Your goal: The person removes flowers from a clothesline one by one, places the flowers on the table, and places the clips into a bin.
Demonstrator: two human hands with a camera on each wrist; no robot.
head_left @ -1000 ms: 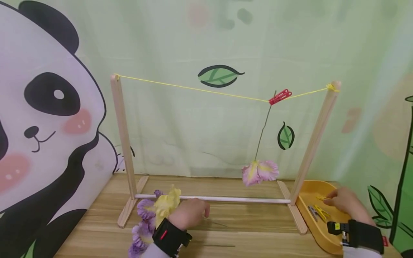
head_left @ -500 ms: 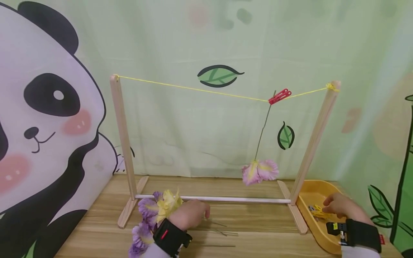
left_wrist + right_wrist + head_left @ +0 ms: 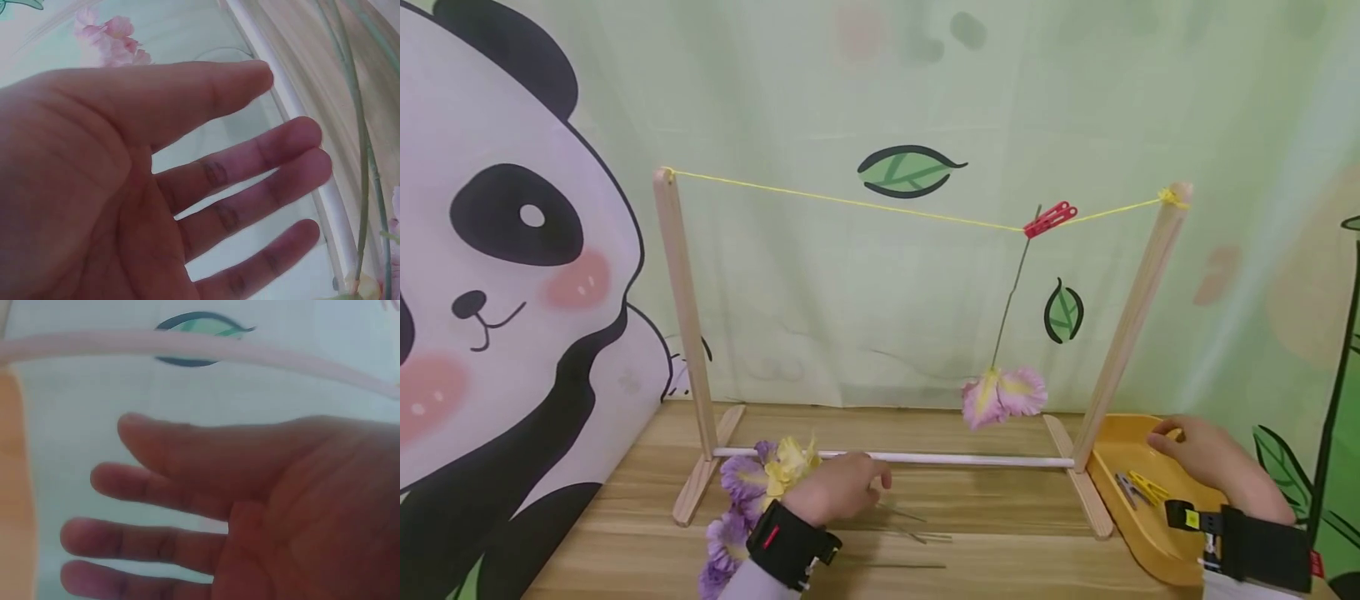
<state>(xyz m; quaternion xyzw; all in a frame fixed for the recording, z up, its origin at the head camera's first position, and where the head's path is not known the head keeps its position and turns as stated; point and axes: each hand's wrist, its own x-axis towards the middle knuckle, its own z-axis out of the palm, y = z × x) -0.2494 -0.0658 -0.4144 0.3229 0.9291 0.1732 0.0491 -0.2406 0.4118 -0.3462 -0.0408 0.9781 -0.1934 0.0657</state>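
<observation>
My left hand (image 3: 842, 487) hovers over the iris flowers with its fingers loosely straight and nothing in them, as the left wrist view shows. Just left of it lie a yellow iris (image 3: 792, 467) and purple irises (image 3: 727, 542); their thin stems (image 3: 917, 537) reach right across the table. My right hand (image 3: 1198, 458) is above the yellow tray (image 3: 1123, 437), its fingers apart and empty in the right wrist view. Below it in the tray lie yellow clothespins (image 3: 1147, 487) and a grey clothespin (image 3: 1126, 490). A pink iris (image 3: 1003, 396) hangs head down by its stem from a red clothespin (image 3: 1050, 219).
A wooden stand with a left post (image 3: 685, 308) and a right post (image 3: 1131, 325) carries the sagging yellow string (image 3: 850, 200). A white rod (image 3: 955, 459) joins the posts low down. Behind is a printed curtain (image 3: 820, 275) with a panda at left.
My right hand has let go of a yellow clothespin in the tray and lifted slightly. Beside my left hand, the yellow iris has shifted and more stems show on the table.
</observation>
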